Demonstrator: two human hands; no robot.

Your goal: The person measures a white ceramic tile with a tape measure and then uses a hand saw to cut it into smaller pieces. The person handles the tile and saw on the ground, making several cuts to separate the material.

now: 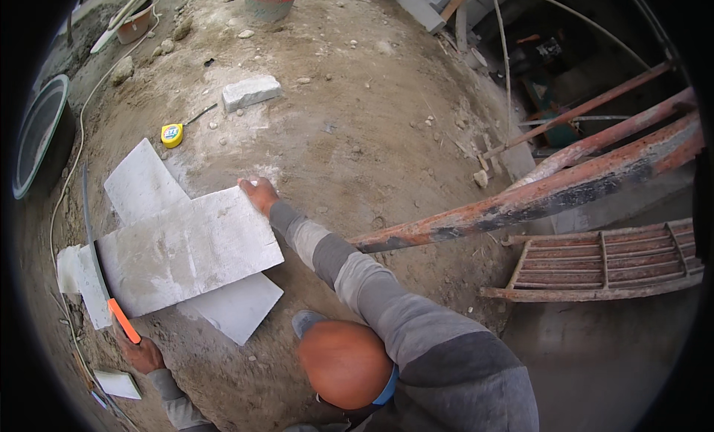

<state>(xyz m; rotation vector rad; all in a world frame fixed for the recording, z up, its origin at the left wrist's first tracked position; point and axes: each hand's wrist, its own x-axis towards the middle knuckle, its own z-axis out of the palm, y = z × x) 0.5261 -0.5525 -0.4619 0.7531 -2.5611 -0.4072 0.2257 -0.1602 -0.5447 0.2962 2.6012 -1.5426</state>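
Note:
A pale lightweight concrete block (186,246) lies slantwise across another pale block (145,181), whose ends stick out on both sides. My left hand (141,352) is closed round the orange handle of a hand saw (97,262). Its long grey blade stands at the left end of the upper block, pointing away from me. Left of the blade is a narrow pale strip (91,298); whether it joins the block cannot be seen. My right hand (259,195) grips the block's far right corner, fingers curled over the edge.
Beyond the blocks lie a yellow tape measure (172,135) and a small block piece (251,92) on bare soil. A dark tub (43,138) and a cable (79,146) run along the left. Rusty poles (535,187) and a metal rack (602,261) stand at right.

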